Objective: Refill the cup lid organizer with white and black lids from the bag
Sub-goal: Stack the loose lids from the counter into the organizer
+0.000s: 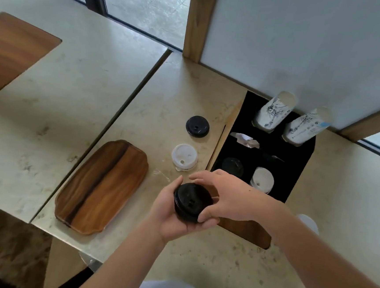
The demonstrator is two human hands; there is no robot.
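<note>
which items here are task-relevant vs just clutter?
Job:
- black lid stack, held in both hands: left, right
- organizer with black lids and white lids
- loose black lid, loose white lid

Lying about:
- wooden tray
- paper cups

both forearms enter from the lower edge, bare, converging toward mid-frame. left hand (pixel 171 213) is palm up, fingers cupped beneath a stack of black lids (pixel 192 201), thumb raised along the stack's left side. right hand (pixel 228 197) comes in from the right, palm down, wrist slightly bent; its thumb presses the stack's near right edge and its fingers arch over the far rim. fingertip contact on the far side is hidden. both hands hold the same stack, above the counter.
</note>
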